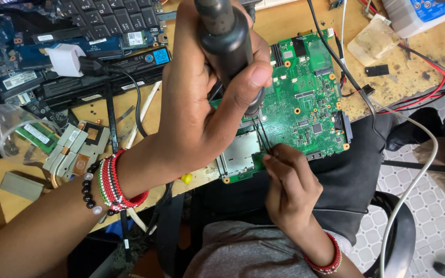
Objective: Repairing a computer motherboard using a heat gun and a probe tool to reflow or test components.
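Centre frame: left hand fingers clamped on black tool; right hand pinches tweezers over green board

A worn wooden workbench carries everything. A green circuit board lies at its near edge, right of centre. To the far left sits an opened laptop with a white plug block on it. Near left lie a copper-and-metal heat sink, a clear plastic cup and a grey metal block. Far right are a cloudy plastic tub, a small black piece and red and black wires.
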